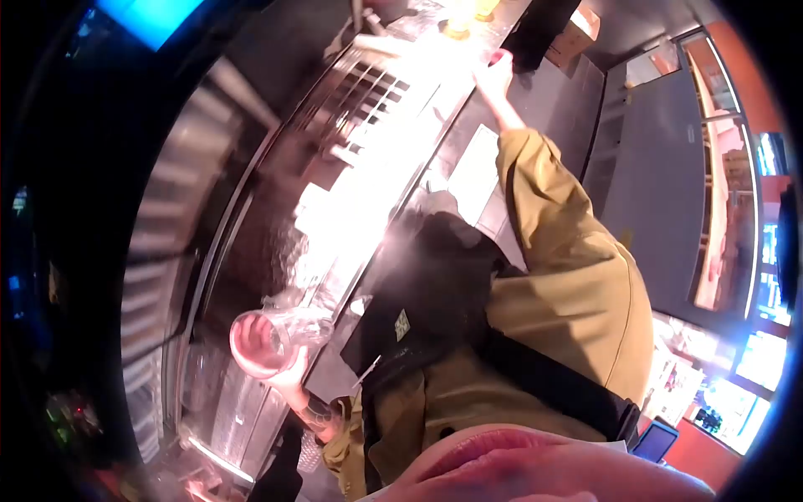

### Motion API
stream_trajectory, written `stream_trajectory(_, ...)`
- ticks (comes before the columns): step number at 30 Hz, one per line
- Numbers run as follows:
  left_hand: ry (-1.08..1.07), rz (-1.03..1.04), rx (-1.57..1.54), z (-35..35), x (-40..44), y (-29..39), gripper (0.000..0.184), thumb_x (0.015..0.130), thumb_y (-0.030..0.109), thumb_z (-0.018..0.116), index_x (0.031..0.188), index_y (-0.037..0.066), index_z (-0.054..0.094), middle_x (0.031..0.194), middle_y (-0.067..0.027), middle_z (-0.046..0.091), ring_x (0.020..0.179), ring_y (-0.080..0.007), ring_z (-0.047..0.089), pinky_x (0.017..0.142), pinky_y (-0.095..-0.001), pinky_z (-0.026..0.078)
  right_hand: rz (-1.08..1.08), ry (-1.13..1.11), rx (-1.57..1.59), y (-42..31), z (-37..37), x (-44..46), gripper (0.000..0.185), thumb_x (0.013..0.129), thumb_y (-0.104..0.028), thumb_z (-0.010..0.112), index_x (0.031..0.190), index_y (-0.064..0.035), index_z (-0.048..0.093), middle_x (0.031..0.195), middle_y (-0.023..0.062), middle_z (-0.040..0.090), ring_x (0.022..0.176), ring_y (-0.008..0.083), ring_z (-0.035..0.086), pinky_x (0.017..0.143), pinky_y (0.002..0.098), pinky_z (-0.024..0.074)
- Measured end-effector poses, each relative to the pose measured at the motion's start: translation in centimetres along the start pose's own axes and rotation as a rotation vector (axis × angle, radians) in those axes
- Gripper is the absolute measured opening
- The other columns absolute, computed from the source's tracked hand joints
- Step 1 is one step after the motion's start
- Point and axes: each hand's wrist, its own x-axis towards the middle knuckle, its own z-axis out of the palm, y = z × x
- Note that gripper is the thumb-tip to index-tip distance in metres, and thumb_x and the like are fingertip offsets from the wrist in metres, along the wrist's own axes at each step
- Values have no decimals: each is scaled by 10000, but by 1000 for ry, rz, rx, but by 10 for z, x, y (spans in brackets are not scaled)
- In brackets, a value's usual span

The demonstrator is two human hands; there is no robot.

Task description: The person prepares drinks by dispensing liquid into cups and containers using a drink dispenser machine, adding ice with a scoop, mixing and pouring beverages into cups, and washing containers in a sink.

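Note:
At the lower left, my left hand (288,372) is wrapped round a clear cup (261,345), whose round mouth faces the camera. More clear, crinkled-looking plastic or glass (309,325) lies right beside the cup; the glare blurs its outline. My right arm reaches away to the top, and my right hand (495,74) is at the far edge of the bright counter (401,167). Its fingers are curled in, with a small reddish patch at their tips. What they hold is hidden by glare. Amber-coloured items (458,21) stand just beyond it.
A slotted metal rack (368,96) lies on the counter. A white sheet (475,171) is near my right forearm. A cardboard box (575,38) stands at the top right, beside a grey panel (657,184). Lit screens (761,360) glow at the far right.

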Motion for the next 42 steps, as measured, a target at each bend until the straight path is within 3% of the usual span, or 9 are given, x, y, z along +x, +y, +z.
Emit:
stream_trajectory(6, -246, -21, -214, 233, 124, -29, 983, 557, 171, 842, 1360, -27, 311, 1250, -174, 490, 1137, -285, 518, 937, -397, 470, -218, -58, 321, 98, 150, 198, 894, 513, -286, 906, 1219, -12, 431, 1112, 148, 580, 1025, 260, 573, 893, 368, 469)
stream_trajectory(11, -257, -4, 84, 393, 209, 14, 908, 533, 176, 898, 1291, -12, 434, 1142, -149, 607, 1030, -225, 607, 925, -358, 492, -485, -347, 385, 40, 89, 203, 815, 500, -181, 885, 1211, -65, 503, 1092, 113, 600, 985, 245, 584, 846, 370, 477)
stream_trajectory(12, -253, 21, 47, 416, 222, 22, 869, 540, 174, 894, 1268, -14, 459, 1123, -148, 620, 1017, -216, 617, 910, -348, 500, -873, -312, 401, 10, 64, 219, 784, 493, -138, 854, 1214, -107, 546, 1095, 109, 592, 999, 265, 567, 834, 389, 466)
stream_trajectory(19, -213, 143, 70, 477, 254, 84, 880, 489, 215, 904, 1243, 2, 505, 1111, -141, 631, 1021, -205, 624, 910, -340, 502, -2003, -611, 84, -182, -57, 267, 598, 618, -110, 748, 1189, -98, 569, 1186, 85, 558, 951, 233, 574, 799, 374, 489)
stream_trajectory(28, -151, 105, -212, 519, 252, 97, 876, 460, 283, 926, 1201, 31, 532, 1073, -134, 635, 974, -230, 639, 863, -343, 521, -2403, -642, -3, -241, -84, 270, 499, 646, -149, 696, 1132, -103, 594, 1054, 60, 567, 995, 233, 553, 814, 384, 491)
stream_trajectory(32, -75, 241, -129, 519, 256, 80, 915, 457, 257, 926, 1226, 2, 500, 1099, -139, 623, 1011, -221, 623, 906, -356, 508, -2219, -671, -160, -241, -99, 278, 480, 648, -141, 694, 1116, -86, 604, 967, 51, 577, 963, 224, 565, 785, 365, 498)
stream_trajectory(34, -82, 255, -306, 515, 254, 83, 914, 457, 210, 921, 1236, -1, 490, 1117, -141, 614, 1035, -216, 610, 939, -358, 489, -1865, -704, -127, -186, -85, 293, 737, 526, -72, 782, 1226, -95, 552, 1160, 95, 581, 1048, 275, 556, 877, 379, 448)
stream_trajectory(39, -65, 160, -245, 490, 230, 79, 824, 522, 151, 886, 1231, 7, 492, 1179, -145, 583, 1092, -222, 577, 964, -363, 472, -717, -838, 374, -12, 9, 257, 746, 601, -257, 858, 1215, -25, 503, 1180, 145, 565, 1070, 278, 565, 911, 381, 463)
stream_trajectory(42, -66, 375, 335, 463, 216, 55, 820, 546, 222, 878, 1238, 23, 484, 1179, -166, 572, 1084, -252, 578, 920, -386, 496, -419, -885, 277, 60, 78, 233, 801, 565, -253, 882, 1221, -17, 488, 1104, 109, 603, 990, 211, 590, 877, 348, 484)
